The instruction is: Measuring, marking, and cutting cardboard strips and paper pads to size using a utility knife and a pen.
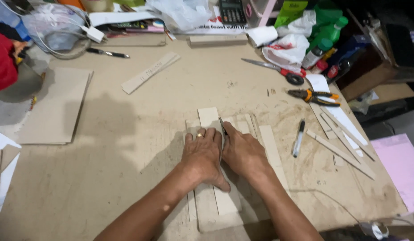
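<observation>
Right hand [243,151] grips a knife [222,126] – left hand [202,154] pressing strip [214,147] on cluttered workbench [140,134]

— What carries everything here?

— A tan worktable [140,147], dusty and scuffed.

— What lies at its middle?

— Flat cardboard strips [216,196] side by side at the near edge. To their right lie a black pen [298,137] and more loose strips [340,147].

— And farther off?

— Orange-handled pliers [315,95] and red-handled scissors [278,69] at the far right. A single long strip [150,71] lies far left of centre, and a cardboard sheet [55,105] rests at the left.
</observation>
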